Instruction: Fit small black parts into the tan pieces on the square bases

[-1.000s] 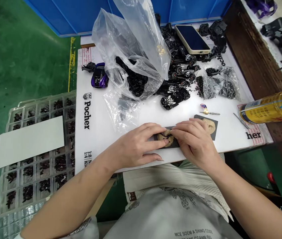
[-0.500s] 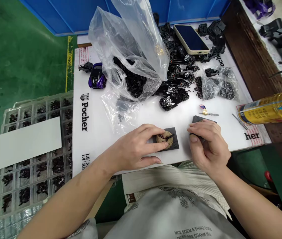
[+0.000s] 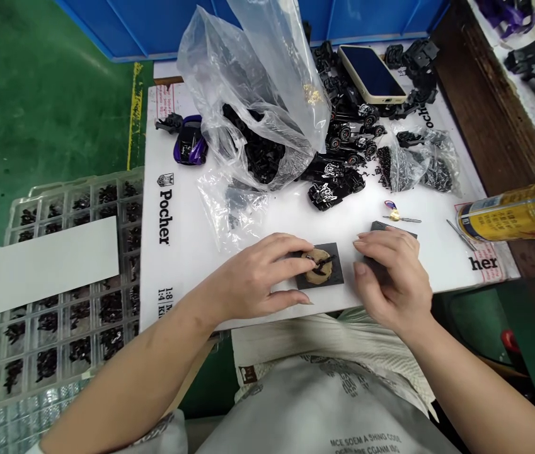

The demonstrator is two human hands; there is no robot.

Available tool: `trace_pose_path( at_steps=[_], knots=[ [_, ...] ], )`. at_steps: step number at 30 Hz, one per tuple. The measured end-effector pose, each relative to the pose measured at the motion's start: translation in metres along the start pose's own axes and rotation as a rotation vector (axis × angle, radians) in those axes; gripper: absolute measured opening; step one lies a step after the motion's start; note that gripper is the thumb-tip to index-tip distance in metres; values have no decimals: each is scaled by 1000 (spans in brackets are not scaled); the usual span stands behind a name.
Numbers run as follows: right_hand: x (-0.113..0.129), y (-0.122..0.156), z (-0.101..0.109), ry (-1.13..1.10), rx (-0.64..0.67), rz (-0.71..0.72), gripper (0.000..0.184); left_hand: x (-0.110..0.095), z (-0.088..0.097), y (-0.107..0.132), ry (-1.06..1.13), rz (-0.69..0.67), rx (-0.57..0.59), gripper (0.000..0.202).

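My left hand lies over a small dark block, with fingers spread and fingertips at the left edge of a round tan lump on it. A small black branched part rests on the lump, partly covered by a fingertip. To the right, my right hand curves over a second dark block, most of which is hidden. Its thumb stands apart from the bent fingers, and nothing shows between them. Beyond that block lies a small gold-coloured tool with a thin shaft.
Clear plastic bags with black parts, black model cars, a purple car and a phone cover the back. A yellow can stands right. A compartment tray with a white card lies left.
My right thumb has moved away from the fingers, opening the hand. My left fingertips have drawn back slightly, showing more of the lump and black part. The camera view has shifted a little.
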State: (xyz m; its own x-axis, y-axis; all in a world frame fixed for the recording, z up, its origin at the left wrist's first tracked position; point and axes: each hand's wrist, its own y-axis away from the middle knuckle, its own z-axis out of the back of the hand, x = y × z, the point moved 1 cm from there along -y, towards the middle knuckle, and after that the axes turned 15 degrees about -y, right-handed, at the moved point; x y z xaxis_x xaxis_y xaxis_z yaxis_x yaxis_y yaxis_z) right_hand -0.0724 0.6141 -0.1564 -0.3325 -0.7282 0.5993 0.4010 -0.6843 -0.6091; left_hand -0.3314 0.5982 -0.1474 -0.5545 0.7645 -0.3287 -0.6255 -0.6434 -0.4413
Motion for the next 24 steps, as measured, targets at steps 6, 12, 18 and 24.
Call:
trace_pose_path(
  at_steps=[6,12,18,24],
  knots=[
    [4,-4,-2,50,109,22,35,0,-1,0,-23,-49,7,31],
    [5,-5,-4,81,147,25,33,0,-1,0,-35,-23,66,32],
    [5,-7,-7,112,254,34,30,0,0,-1,-18,-41,48,34],
    [5,-6,-6,85,204,67,28,2,-1,-1,14,-49,-32,37]
  ],
)
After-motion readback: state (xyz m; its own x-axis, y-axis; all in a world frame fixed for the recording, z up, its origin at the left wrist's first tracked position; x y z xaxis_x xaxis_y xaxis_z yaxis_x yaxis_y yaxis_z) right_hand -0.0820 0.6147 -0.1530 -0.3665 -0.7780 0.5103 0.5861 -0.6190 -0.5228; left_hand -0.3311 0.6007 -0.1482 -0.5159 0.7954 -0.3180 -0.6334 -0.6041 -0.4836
